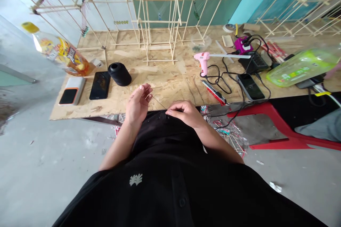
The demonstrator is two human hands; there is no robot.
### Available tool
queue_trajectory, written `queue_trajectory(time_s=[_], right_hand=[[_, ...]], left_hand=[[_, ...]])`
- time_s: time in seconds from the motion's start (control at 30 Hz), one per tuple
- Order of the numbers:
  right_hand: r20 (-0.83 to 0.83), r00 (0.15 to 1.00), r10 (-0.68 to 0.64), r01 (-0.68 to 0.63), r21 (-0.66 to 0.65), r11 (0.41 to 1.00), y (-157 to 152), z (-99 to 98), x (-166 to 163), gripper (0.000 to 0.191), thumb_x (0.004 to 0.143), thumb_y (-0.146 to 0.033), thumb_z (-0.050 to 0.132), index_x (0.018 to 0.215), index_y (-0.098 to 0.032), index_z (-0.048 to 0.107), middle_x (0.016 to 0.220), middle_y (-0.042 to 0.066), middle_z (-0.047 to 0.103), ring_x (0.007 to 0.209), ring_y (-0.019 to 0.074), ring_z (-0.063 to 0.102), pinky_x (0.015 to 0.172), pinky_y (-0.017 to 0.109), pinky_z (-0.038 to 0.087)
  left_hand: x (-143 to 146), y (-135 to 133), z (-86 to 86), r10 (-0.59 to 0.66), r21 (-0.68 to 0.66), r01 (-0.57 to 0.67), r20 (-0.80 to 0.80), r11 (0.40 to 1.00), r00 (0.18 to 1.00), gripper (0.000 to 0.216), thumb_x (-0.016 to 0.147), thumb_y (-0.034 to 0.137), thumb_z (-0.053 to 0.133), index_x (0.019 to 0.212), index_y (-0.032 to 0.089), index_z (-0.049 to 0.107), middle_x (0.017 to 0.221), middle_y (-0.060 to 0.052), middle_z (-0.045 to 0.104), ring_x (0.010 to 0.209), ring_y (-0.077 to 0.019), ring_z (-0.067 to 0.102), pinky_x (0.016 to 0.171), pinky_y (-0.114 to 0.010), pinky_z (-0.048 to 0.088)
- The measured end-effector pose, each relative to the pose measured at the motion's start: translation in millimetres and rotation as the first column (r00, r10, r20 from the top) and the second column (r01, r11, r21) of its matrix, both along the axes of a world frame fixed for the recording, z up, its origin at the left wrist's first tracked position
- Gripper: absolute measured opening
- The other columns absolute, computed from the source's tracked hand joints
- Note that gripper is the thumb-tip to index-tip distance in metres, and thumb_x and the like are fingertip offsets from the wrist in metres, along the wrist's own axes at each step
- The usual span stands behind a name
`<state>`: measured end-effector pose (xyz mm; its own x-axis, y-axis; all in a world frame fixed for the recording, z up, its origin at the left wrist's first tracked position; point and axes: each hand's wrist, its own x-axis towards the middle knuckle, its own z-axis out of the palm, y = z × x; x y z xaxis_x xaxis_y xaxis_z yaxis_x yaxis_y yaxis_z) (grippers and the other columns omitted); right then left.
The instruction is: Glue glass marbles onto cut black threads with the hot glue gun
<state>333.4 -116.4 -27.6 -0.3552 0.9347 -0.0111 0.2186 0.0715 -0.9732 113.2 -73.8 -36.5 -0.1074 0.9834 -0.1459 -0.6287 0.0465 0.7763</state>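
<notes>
A thin dark thread (159, 102) runs taut between my two hands in front of the table's near edge. My left hand (139, 103) is closed on its upper end, palm turned up and fingers curled. Lower and to the right, my right hand (183, 112) pinches the other end between thumb and fingertips, close to my black shirt. Beyond my left hand, a cone of black thread (123, 75) stands on the table. Whether the held thread joins the cone cannot be seen.
On the wooden board table (165, 78) stand thin stick frames (160, 21). A juice bottle (61, 53), power bank (71, 91) and phone (100, 85) are left. A pink glue gun (203, 63), box cutter (214, 92), cables and another phone (250, 87) lie right. A red chair (277, 127) stands nearby.
</notes>
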Motion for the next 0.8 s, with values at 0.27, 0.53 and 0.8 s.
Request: queue_trajectory(time_s=[0.27, 0.53, 0.8], right_hand=[[0.014, 1.0, -0.015, 0.015, -0.045, 0.999, -14, -9.5, 11, 0.028, 0.091, -0.047, 0.084, 0.082, -0.021, 0.085, 0.086, 0.004, 0.081, 0.081, 0.0186, 0.066, 0.077, 0.033, 0.047], [0.072, 0.997, 0.022, -0.017, -0.071, 0.997, -22, -26.2, 18, 0.024, 0.091, -0.042, 0.082, 0.082, -0.021, 0.086, 0.089, 0.004, 0.083, 0.079, 0.0178, 0.069, 0.076, 0.033, 0.046], [0.172, 0.983, 0.068, -0.057, -0.069, 0.996, -40, -36.6, 25, 0.021, 0.093, -0.038, 0.079, 0.081, -0.022, 0.085, 0.088, 0.005, 0.084, 0.08, 0.0201, 0.075, 0.075, 0.033, 0.051]], left_hand=[[3, 10, -2.3, -0.054, -0.025, 0.056, 0.055, 0.998, 0.997, 0.012, 0.098, 0.03, 0.085, 0.097, 0.018, 0.084, 0.106, -0.009, 0.088, 0.103, -0.0204, 0.084, 0.099, -0.032, 0.066], [6, 15, -8.7, -0.037, -0.06, 0.041, 0.07, 0.997, 0.997, 0.011, 0.1, 0.029, 0.081, 0.097, 0.018, 0.083, 0.104, -0.009, 0.088, 0.1, -0.0193, 0.085, 0.102, -0.032, 0.066], [8, 17, -20.6, -0.031, -0.099, 0.035, 0.045, 0.994, 0.999, 0.014, 0.096, 0.03, 0.086, 0.097, 0.017, 0.082, 0.102, -0.01, 0.087, 0.093, -0.0174, 0.084, 0.097, -0.031, 0.067]])
